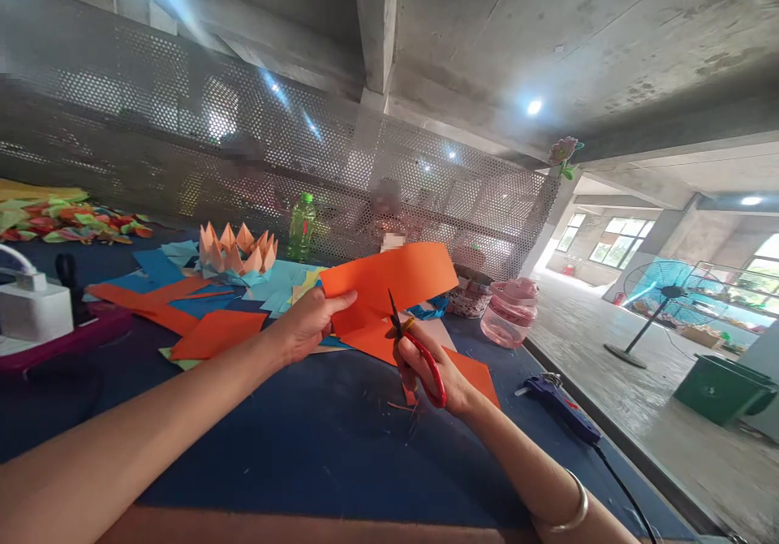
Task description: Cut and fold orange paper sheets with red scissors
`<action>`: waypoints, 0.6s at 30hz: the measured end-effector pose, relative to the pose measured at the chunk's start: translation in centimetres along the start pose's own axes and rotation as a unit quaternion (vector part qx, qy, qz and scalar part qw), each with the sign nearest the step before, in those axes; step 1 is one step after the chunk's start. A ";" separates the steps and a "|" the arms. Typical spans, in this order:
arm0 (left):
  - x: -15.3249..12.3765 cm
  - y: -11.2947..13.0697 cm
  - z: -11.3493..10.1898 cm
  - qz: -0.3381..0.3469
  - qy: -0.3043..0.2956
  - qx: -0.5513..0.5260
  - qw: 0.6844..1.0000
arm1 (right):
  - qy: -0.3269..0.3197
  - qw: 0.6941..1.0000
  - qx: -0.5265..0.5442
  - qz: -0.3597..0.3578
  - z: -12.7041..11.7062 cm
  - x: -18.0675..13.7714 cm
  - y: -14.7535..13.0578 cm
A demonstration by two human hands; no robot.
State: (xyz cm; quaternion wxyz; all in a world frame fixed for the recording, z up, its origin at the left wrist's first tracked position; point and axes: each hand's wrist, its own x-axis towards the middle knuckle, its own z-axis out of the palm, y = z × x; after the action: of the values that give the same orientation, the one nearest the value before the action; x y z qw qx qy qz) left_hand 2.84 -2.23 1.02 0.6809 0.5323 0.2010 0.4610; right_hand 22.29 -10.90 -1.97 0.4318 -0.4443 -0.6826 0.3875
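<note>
My left hand (307, 323) pinches the left end of an orange paper sheet (395, 278) and holds it up above the dark blue table (292, 438). My right hand (429, 365) grips red-handled scissors (419, 357), whose dark blades point up into the lower edge of the sheet. More orange paper (468, 369) lies flat under my right hand.
Orange and blue paper sheets (182, 304), a folded paper lotus (237, 252), a green bottle (302, 226) and a pink jar (510, 313) stand behind. A blue glue gun (557, 398) lies at the right edge. A white device (33, 308) sits left; a mesh screen (243, 162) backs the table.
</note>
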 end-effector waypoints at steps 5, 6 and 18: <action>0.2 -0.2 -0.3 -0.005 0.000 0.002 1.000 | -0.001 1.000 0.002 -0.008 -0.1 0.0 0.0; 0.2 -0.3 -0.4 -0.008 0.001 0.001 1.000 | -0.001 1.000 0.004 -0.010 -0.1 0.0 -0.1; 0.4 -0.3 -0.4 -0.019 0.027 0.007 0.999 | 0.010 1.000 0.022 0.008 0.3 0.0 -0.7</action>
State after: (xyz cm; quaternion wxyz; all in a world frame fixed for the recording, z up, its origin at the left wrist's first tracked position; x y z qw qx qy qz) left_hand 2.82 -1.69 0.65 0.6803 0.5205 0.2319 0.4610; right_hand 21.84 -11.11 -1.45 0.4447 -0.4444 -0.6660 0.4014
